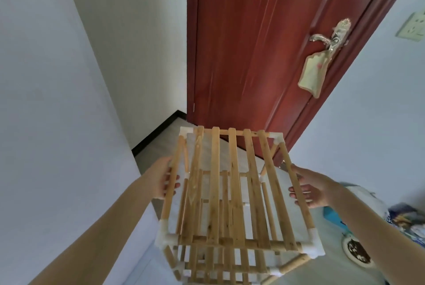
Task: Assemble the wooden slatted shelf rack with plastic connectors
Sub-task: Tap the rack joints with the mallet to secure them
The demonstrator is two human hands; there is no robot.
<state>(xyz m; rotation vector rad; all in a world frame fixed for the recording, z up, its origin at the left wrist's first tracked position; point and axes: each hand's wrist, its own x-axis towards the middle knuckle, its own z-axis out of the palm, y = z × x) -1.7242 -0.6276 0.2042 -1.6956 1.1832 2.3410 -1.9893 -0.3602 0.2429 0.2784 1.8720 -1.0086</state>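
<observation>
The wooden slatted shelf rack (232, 192) stands upright below me, its top tier of several slats facing the camera and lower tiers showing through. White plastic connectors (165, 238) join the poles at the corners. My left hand (164, 180) grips the top left side pole, fingers curled under it. My right hand (309, 189) holds the top right side pole, fingers wrapped beneath it.
A dark red door (264, 43) with a brass handle (331, 38) stands ahead, a pale tag hanging from it. White walls close in on both sides. A wall socket (412, 28) is at right. Patterned objects (404, 222) and a round dish (355, 253) lie at lower right.
</observation>
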